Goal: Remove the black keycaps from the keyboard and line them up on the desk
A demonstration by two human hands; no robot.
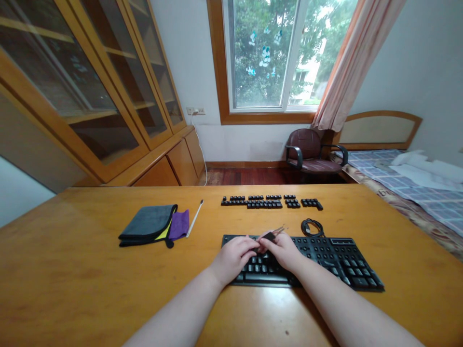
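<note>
A black keyboard (314, 274) lies on the desk in front of me, with its upper rows bare of keycaps in places. Above its upper left part, my right hand (284, 250) is closed around a keycap puller (268, 236), which has a dark grip and thin wires sticking out at the far side. Close against it, my left hand (237, 258) has its fingers pinched together over the keys; what they hold is hidden. Behind the keyboard, loose black keycaps (264, 205) stand in rows. A coiled black cable (312, 227) rests at the keyboard's far edge.
Left of the keyboard lie a folded grey cloth (150, 222), a purple cloth (179, 225) and a thin white brush (195, 219). All rest on the wooden desk (90, 289). Beyond its edge are a cabinet (152, 168), an armchair (307, 149) and a bed (383, 164).
</note>
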